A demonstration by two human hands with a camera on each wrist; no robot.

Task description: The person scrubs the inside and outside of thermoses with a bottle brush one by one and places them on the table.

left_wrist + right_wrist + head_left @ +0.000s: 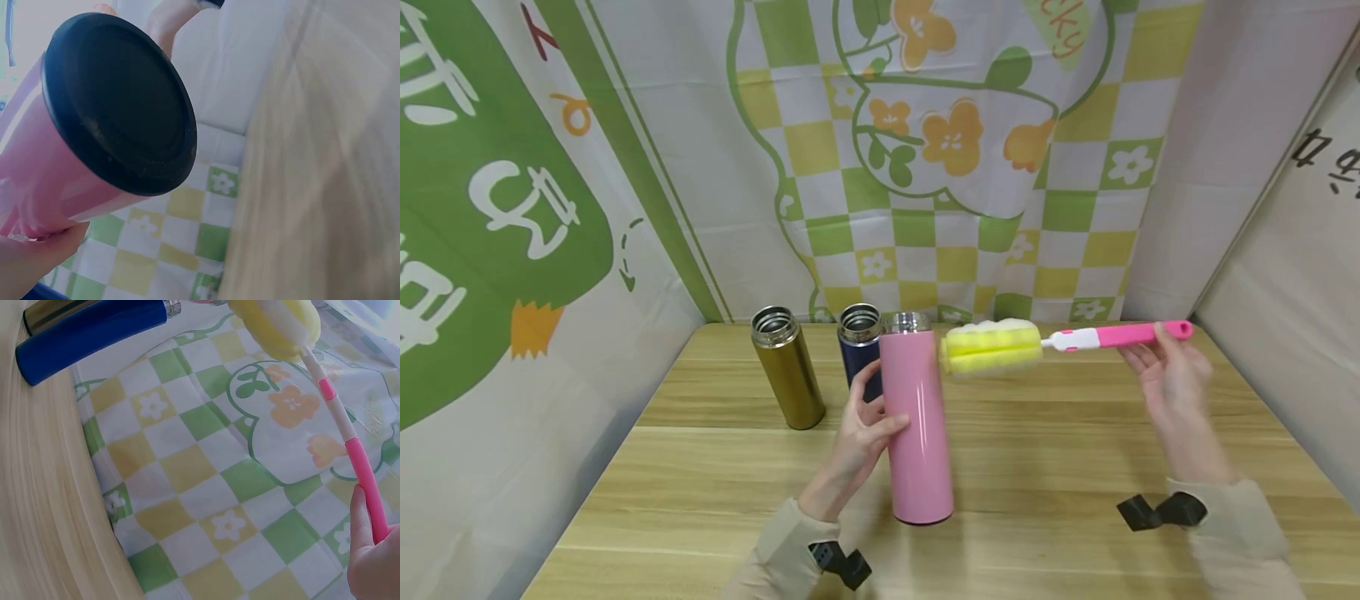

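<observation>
Left hand [865, 429] wrapped mid-body round smooth, likely slippery pink flask [916, 425]; right hand [1172, 387] pinching light bottle brush [1060, 342] by its stiff handle, soft sponge leftward.

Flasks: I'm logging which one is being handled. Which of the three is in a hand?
The pink flask, gripped by the left hand; the gold flask and blue flask stand untouched behind.

Three lidless flasks are showing at frame centre: one pink flask [916, 425], one gold flask [787, 367], one navy flask [861, 342]. One sponge bottle brush [1045, 343] is showing at centre right.
</observation>
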